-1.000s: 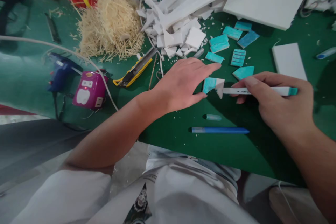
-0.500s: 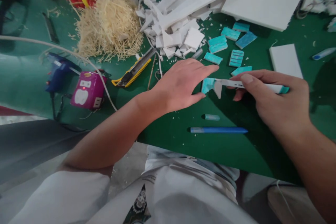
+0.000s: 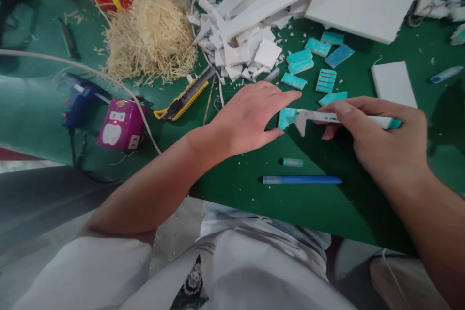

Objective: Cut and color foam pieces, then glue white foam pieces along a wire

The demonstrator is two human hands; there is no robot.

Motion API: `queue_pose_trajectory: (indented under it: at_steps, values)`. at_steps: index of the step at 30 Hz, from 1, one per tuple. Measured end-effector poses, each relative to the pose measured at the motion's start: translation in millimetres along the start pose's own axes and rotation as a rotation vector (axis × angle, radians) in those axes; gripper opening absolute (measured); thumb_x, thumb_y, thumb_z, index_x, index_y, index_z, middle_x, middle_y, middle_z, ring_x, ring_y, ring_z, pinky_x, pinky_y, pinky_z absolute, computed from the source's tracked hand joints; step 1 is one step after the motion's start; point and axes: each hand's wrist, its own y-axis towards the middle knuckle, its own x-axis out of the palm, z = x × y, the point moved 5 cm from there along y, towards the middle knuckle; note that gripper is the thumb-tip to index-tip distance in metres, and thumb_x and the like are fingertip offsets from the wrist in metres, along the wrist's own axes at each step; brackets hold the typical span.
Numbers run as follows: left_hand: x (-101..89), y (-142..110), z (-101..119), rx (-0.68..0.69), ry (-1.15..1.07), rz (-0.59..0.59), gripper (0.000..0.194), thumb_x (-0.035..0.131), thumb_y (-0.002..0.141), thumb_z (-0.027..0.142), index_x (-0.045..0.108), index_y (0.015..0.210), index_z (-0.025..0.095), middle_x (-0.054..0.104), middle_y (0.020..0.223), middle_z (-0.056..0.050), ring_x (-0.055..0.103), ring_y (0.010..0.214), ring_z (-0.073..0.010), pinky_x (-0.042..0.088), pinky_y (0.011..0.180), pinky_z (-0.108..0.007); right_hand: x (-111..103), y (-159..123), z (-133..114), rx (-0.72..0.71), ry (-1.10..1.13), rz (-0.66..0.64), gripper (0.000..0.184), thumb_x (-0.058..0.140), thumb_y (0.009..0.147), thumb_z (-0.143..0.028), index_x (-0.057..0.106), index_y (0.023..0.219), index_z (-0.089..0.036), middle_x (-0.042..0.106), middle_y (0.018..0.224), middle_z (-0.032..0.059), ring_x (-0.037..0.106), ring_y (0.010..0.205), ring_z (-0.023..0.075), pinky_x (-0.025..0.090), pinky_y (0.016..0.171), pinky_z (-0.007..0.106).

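My right hand [image 3: 385, 128] grips a white marker [image 3: 378, 119] with a teal end, its tip pointing left. The tip meets a small foam piece [image 3: 286, 117], turquoise on the left and whitish at its ragged right part. My left hand [image 3: 250, 114] lies flat just left of that piece, thumb and index finger spread to either side of it; whether they touch it I cannot tell. Beyond the hands lie several turquoise foam pieces [image 3: 301, 61], and one striped with dark lines [image 3: 326, 81]. Below are a pale marker cap [image 3: 292, 162] and a blue marker [image 3: 303, 180].
A yellow box cutter [image 3: 185, 96], a purple power adapter [image 3: 121, 126] and a blue glue gun [image 3: 80, 99] lie at left. Behind are wood shavings [image 3: 156, 29], white foam scraps [image 3: 250, 48] and a large white foam sheet [image 3: 363, 5]. A white foam block [image 3: 394, 84] sits at right.
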Motion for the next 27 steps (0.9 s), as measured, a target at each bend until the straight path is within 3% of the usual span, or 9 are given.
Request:
queue_pose_trajectory:
  at_steps: [3,6,10,14,17,22,27]
  values:
    - [0.7,0.1,0.1,-0.001,-0.002,-0.004,0.059,0.07,0.098,0.025,0.056,0.155,0.017,0.072,0.141,-0.013,0.062,0.139,-0.0297,0.046,0.119,-0.044,-1.2,0.7,3.0,-0.013,0.024,0.016,0.022,0.081,0.088,-0.038,0.084,0.07,-0.027,0.071,0.057,-0.001,0.065,0.054,0.0158,0.055,0.055,0.031]
    - [1.0,0.1,0.2,0.006,-0.006,-0.002,0.059,0.07,0.098,0.025,0.056,0.154,0.015,0.072,0.142,-0.013,0.062,0.139,-0.0298,0.045,0.12,-0.043,-1.6,0.9,4.2,-0.054,0.014,0.016,0.017,0.081,0.089,-0.038,0.088,0.078,-0.027,0.071,0.058,-0.001,0.069,0.059,0.016,0.059,0.062,0.031]
    - [1.0,0.1,0.0,0.001,-0.002,0.0,0.057,0.069,0.098,0.025,0.057,0.153,0.019,0.071,0.142,-0.013,0.063,0.138,-0.0301,0.046,0.118,-0.045,-1.7,0.4,5.0,-0.003,0.028,0.005,0.023,0.082,0.088,-0.039,0.084,0.07,-0.025,0.07,0.057,-0.0004,0.064,0.053,0.0147,0.054,0.055,0.03]
    - [1.0,0.3,0.6,-0.007,0.002,-0.01,0.056,0.068,0.098,0.025,0.058,0.153,0.017,0.071,0.143,-0.013,0.062,0.138,-0.0304,0.046,0.118,-0.045,-1.7,0.1,0.2,-0.014,0.005,0.01,0.018,0.081,0.088,-0.037,0.086,0.075,-0.026,0.071,0.059,-0.0013,0.068,0.06,0.0155,0.057,0.064,0.032]
    - [0.9,0.2,1.1,-0.006,0.0,-0.011,0.056,0.068,0.099,0.025,0.058,0.153,0.016,0.071,0.143,-0.013,0.062,0.138,-0.0298,0.046,0.119,-0.044,-0.4,0.2,3.2,0.022,0.01,-0.006,0.023,0.081,0.088,-0.039,0.084,0.069,-0.025,0.07,0.057,-0.0002,0.064,0.054,0.015,0.05,0.054,0.03]
    - [1.2,-0.1,0.6,0.009,0.008,-0.001,0.058,0.072,0.098,0.024,0.058,0.153,0.012,0.071,0.144,-0.015,0.062,0.138,-0.0303,0.046,0.119,-0.043,-2.1,-0.1,7.0,-0.087,0.011,0.035,0.016,0.082,0.091,-0.039,0.088,0.079,-0.03,0.071,0.058,-0.002,0.066,0.057,0.0154,0.054,0.059,0.03]
    - [1.7,-0.6,-0.5,0.027,0.007,0.018,0.057,0.071,0.099,0.023,0.058,0.153,0.012,0.071,0.142,-0.014,0.064,0.137,-0.0299,0.047,0.119,-0.043,-1.4,-0.3,11.1,-0.067,0.029,0.011,0.022,0.081,0.093,-0.041,0.086,0.075,-0.031,0.071,0.06,-0.0029,0.065,0.054,0.0164,0.051,0.056,0.031]
